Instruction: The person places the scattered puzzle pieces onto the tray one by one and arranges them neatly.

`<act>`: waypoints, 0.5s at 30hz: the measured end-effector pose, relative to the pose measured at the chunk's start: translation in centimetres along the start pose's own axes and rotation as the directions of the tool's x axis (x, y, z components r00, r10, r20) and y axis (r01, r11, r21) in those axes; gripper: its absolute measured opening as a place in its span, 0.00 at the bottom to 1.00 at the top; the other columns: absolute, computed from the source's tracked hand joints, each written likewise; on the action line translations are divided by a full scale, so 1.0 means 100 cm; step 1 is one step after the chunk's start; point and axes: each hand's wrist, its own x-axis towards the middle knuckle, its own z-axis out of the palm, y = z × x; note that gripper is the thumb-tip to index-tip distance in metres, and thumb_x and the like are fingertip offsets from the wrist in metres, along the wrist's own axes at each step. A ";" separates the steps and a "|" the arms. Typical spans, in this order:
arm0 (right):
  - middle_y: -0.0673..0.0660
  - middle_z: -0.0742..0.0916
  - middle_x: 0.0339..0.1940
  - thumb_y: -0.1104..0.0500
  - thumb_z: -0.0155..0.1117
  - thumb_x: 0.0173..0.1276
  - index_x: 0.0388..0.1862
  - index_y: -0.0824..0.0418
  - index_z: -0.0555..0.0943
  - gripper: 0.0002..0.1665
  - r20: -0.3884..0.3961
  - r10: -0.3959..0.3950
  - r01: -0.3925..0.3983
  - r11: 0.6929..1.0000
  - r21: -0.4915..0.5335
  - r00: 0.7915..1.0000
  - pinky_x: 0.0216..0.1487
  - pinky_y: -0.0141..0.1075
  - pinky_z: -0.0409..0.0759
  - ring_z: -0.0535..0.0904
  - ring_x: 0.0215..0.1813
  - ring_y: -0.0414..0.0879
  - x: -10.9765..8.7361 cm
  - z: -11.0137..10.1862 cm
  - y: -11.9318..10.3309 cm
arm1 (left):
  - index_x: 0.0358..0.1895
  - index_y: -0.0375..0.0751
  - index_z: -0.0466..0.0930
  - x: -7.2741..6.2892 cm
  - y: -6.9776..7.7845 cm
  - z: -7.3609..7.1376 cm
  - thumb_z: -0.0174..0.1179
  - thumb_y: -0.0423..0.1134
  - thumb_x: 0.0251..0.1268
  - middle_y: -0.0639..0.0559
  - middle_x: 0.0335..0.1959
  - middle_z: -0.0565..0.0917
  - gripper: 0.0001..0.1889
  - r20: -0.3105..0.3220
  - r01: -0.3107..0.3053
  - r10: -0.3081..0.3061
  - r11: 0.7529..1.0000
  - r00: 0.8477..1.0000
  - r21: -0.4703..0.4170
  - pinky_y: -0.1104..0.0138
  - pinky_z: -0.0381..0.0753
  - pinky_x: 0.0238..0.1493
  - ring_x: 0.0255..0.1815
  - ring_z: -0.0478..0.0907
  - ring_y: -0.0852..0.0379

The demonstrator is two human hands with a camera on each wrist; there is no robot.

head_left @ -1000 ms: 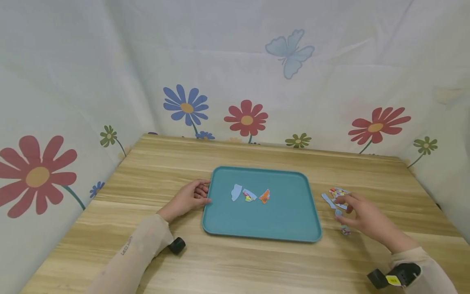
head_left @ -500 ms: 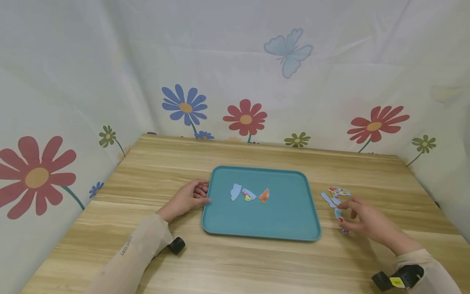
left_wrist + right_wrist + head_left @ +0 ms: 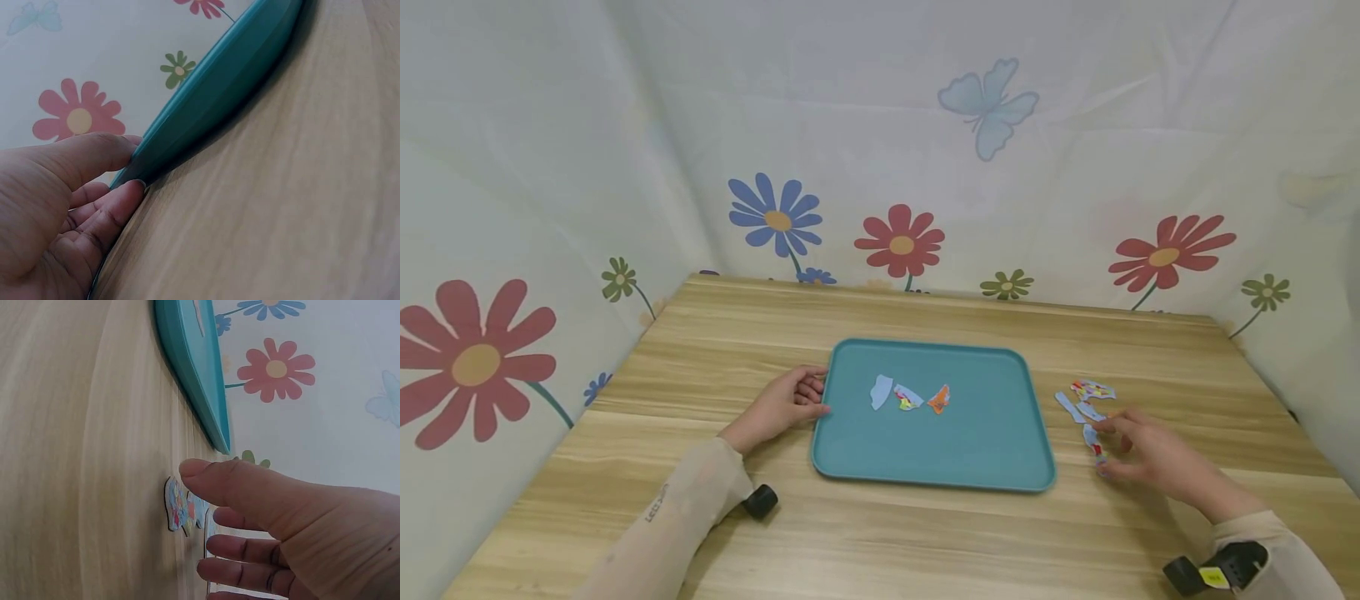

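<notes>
Since the earlier frame, the right hand has drawn back slightly towards us, baring more of the loose puzzle pieces below it. On the wood-grain table we see the teal tray, its rim pinched between the left hand's thumb and fingers. The right hand's fingers are parted over the loose pieces right of the tray; three tray pieces lie in a row on it.

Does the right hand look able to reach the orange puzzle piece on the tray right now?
Probably yes: the orange puzzle piece lies uncovered, and only loose puzzle pieces and the teal tray's low rim lie between it and the right hand.
</notes>
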 end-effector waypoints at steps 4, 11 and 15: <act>0.51 0.79 0.37 0.49 0.80 0.46 0.46 0.65 0.81 0.32 0.001 -0.011 0.011 1.000 -0.011 1.000 0.30 0.30 0.69 0.70 0.32 0.36 0.000 0.002 0.002 | 0.65 0.23 0.64 -0.006 0.017 -0.002 0.64 0.28 0.60 0.32 0.48 0.76 0.31 0.008 -0.001 0.001 1.000 1.000 0.000 0.75 0.77 0.42 0.45 0.76 0.46; 0.51 0.78 0.36 0.49 0.79 0.45 0.47 0.66 0.81 0.33 -0.002 -0.020 0.020 0.999 -0.042 1.000 0.32 0.32 0.70 0.70 0.33 0.37 0.001 0.003 0.003 | 0.65 0.24 0.64 -0.008 0.019 -0.002 0.65 0.29 0.59 0.33 0.48 0.76 0.31 0.008 -0.003 0.003 1.000 1.000 -0.008 0.74 0.77 0.43 0.45 0.76 0.46; 0.53 0.78 0.36 0.48 0.79 0.46 0.48 0.67 0.81 0.34 0.014 -0.003 0.003 0.999 -0.040 1.000 0.33 0.34 0.72 0.71 0.34 0.39 0.002 0.003 0.004 | 0.65 0.24 0.64 -0.007 0.017 -0.002 0.65 0.29 0.59 0.33 0.48 0.76 0.31 0.008 -0.005 0.005 1.000 1.000 -0.009 0.74 0.77 0.43 0.45 0.76 0.46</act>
